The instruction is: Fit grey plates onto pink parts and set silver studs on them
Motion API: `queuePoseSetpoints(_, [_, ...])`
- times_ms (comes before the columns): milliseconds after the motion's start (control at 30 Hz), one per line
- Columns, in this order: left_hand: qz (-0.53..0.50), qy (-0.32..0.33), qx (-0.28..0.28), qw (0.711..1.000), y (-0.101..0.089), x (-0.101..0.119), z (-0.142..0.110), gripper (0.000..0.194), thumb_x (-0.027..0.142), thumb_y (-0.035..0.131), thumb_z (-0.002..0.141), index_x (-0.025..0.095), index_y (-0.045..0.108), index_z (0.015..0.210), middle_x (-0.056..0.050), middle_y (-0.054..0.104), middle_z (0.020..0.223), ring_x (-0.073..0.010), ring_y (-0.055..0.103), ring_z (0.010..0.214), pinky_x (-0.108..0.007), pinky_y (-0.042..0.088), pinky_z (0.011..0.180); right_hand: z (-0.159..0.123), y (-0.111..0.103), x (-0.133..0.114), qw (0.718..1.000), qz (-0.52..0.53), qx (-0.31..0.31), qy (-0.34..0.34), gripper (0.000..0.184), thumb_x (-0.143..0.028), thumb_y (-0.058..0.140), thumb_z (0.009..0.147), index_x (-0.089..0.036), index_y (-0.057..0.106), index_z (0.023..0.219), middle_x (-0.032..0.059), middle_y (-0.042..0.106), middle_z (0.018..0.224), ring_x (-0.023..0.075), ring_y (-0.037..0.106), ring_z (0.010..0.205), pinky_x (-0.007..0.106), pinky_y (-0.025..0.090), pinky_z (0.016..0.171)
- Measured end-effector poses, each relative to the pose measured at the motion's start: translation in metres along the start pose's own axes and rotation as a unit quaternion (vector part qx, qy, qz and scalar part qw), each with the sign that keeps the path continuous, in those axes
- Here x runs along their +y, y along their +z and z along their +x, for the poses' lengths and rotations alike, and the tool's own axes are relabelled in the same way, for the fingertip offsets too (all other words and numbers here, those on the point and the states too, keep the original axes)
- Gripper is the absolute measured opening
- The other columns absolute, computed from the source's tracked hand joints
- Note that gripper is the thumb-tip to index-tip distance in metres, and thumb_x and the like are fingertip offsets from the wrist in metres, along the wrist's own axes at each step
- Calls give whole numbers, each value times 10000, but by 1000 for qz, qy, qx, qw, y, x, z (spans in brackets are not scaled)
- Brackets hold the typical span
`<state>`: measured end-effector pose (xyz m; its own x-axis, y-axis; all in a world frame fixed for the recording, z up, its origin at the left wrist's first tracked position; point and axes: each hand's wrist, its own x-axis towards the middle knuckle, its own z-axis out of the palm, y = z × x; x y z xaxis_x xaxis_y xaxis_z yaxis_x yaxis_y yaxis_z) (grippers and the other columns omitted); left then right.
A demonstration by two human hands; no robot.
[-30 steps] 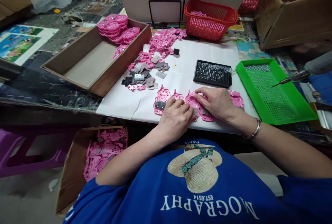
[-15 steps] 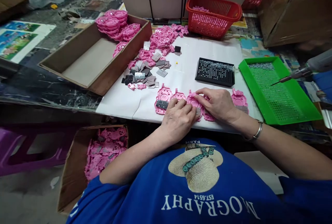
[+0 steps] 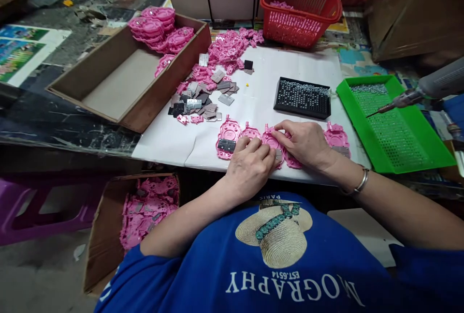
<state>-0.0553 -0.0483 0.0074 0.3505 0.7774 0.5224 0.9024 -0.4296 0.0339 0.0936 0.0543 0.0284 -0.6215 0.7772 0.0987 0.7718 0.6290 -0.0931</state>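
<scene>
A row of pink plastic shells lies along the table's front edge; the leftmost shell (image 3: 229, 131) has a dark plate across its lower part. My left hand (image 3: 252, 164) has its fingers curled over the lower edge of a middle shell (image 3: 269, 138), by a grey metal plate (image 3: 279, 155). From the other side, my right hand (image 3: 306, 144) pinches the upper right of that same shell with thumb and fingertips. Its palm partly covers a neighbouring shell (image 3: 292, 159). The rightmost shell (image 3: 335, 135) shows past my right wrist. What the fingertips press is partly hidden.
A black tray of screws (image 3: 302, 97) and a green screw tray (image 3: 400, 156) stand right, under an electric screwdriver (image 3: 409, 97). Grey plates (image 3: 203, 97) and small pink parts (image 3: 228, 49) are heaped left of centre. Beyond are a cardboard tray (image 3: 163, 90) and red basket (image 3: 293, 30).
Both hands stay on the same shell with almost no movement. The view has shifted slightly, and the screwdriver now appears a little farther left over the green tray.
</scene>
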Motion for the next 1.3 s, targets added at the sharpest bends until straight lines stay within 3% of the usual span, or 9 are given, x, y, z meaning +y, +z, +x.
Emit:
queuePoseSetpoints(433, [-4,10,-6,1000,2,0,0,185,270,535,983,143,664,943,-38,688,829,-195,560,833,-375,358,792,6,-4,-4,993,-77,-87,-11,354,-398,454,985,-148,701,1026,124,731,781,226,629,669,306,192,562])
queuePoseSetpoints(567, [-20,-2,-19,1000,-1,-2,1,203,296,535,983,159,673,924,-38,705,853,-197,573,840,-382,357,792,4,-14,1,996,56,-60,-24,352,-400,480,977,-134,705,1020,119,717,805,210,622,721,295,275,591])
queuePoseSetpoints(633, [-37,-9,-9,999,-4,-3,2,216,318,540,980,163,680,926,-44,720,895,-202,585,850,-384,362,787,0,-22,2,968,251,-26,-16,452,-478,408,998,-135,702,1023,84,691,779,160,587,674,278,335,602])
queuePoseSetpoints(733, [-106,-42,35,993,-10,-3,6,208,332,575,959,159,686,991,-58,734,958,-210,601,867,-383,383,784,-5,-32,-1,844,531,-48,55,673,-672,283,959,-145,676,1101,39,655,804,71,385,464,254,302,474])
queuePoseSetpoints(833, [-291,-142,66,944,-15,-1,13,211,343,616,933,161,693,1010,-50,731,896,-172,605,793,-337,433,755,-9,-35,-10,773,622,-74,105,759,-764,277,896,-157,679,1111,54,664,920,60,399,480,245,319,444])
queuePoseSetpoints(933, [-499,-247,25,831,-19,3,21,228,362,629,915,161,711,983,-21,698,785,-123,577,671,-264,456,661,-11,-31,-18,797,598,-35,75,728,-743,298,905,-169,704,1098,77,679,1017,130,618,815,253,495,705])
queuePoseSetpoints(1067, [-644,-291,-28,707,-23,4,25,279,411,645,889,140,712,880,-14,649,730,-117,563,672,-243,456,649,-12,-26,-23,839,543,-19,12,678,-691,291,940,-193,712,1124,74,683,1034,173,628,984,308,501,893])
queuePoseSetpoints(1167, [-663,-318,-18,678,-27,0,23,279,417,668,871,145,687,812,5,604,690,-96,523,640,-224,436,639,-11,-28,-17,848,529,7,9,695,-651,217,972,-182,691,1166,88,677,1008,184,634,971,326,523,854])
queuePoseSetpoints(1300, [-656,-338,-33,674,-35,-10,20,308,446,684,853,154,657,758,18,557,649,-80,455,582,-211,385,571,-8,-36,0,885,450,68,-101,375,-418,468,985,-215,646,1246,92,676,1150,193,630,1077,349,523,905])
